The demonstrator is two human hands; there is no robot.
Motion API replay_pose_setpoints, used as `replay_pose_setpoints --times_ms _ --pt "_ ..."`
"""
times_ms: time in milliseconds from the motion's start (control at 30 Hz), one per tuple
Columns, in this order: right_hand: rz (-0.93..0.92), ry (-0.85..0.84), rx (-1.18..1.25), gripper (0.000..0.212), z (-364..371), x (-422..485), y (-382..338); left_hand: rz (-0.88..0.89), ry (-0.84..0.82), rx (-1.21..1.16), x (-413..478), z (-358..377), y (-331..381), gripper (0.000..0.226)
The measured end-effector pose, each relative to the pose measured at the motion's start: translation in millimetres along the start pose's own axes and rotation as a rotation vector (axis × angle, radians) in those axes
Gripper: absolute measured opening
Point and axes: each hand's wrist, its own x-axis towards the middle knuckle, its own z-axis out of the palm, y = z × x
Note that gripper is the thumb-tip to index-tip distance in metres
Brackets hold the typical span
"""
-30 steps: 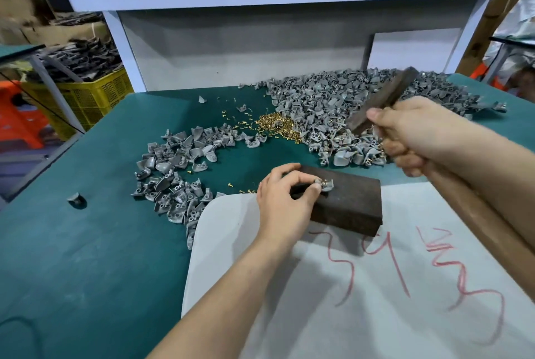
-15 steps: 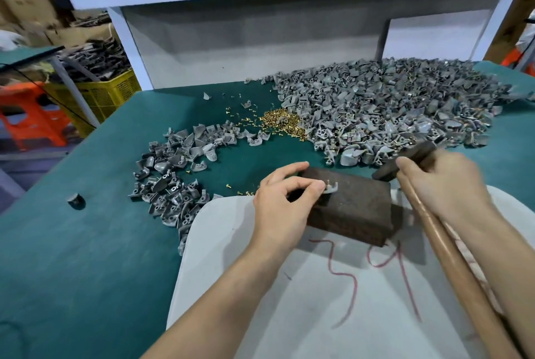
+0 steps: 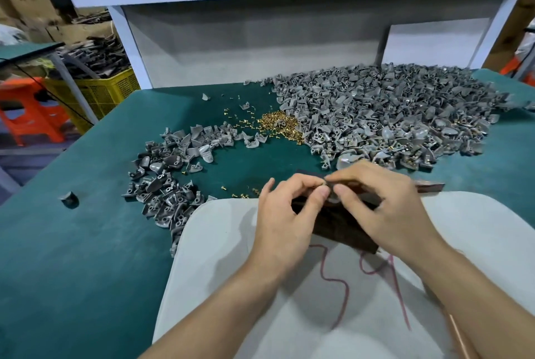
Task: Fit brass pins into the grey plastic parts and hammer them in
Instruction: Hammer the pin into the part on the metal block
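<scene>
A dark brown block (image 3: 341,231) lies on the white pad (image 3: 220,257). Above it my left hand (image 3: 286,214) and my right hand (image 3: 376,205) meet fingertip to fingertip. Both pinch one small grey plastic part (image 3: 333,197), which the fingers mostly hide. The hammer lies on the bench under my right forearm, with its head (image 3: 430,186) showing past the hand and its wooden handle (image 3: 459,335) at the lower right. Loose brass pins (image 3: 278,122) are heaped beyond the block.
A large heap of grey parts (image 3: 390,115) fills the back right of the green bench. A smaller arc of grey parts (image 3: 168,179) lies to the left, and one part (image 3: 69,199) sits alone. A yellow crate (image 3: 98,92) and an orange stool (image 3: 29,109) stand off the bench to the left.
My right hand has let go of the hammer, which now lies on the bench, and has moved left to the part. My left hand has stayed on the part at the block.
</scene>
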Motion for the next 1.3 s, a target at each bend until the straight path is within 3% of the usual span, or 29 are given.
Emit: replay_pose_setpoints --times_ms 267,567,867,1300 --pt "0.104 0.008 0.134 0.007 -3 -3 9 -0.004 -0.021 -0.133 0 1 0 0.009" --pt "0.214 0.002 0.171 0.018 -2 -1 12 0.071 0.044 0.072 0 7 1 0.024" --pt "0.229 0.005 0.123 0.016 0 -2 11 0.072 0.086 0.033 -3 13 -3 0.003" --pt "0.254 -0.024 0.054 0.020 1 -3 10 0.086 0.089 0.020 -2 12 -7 0.005"
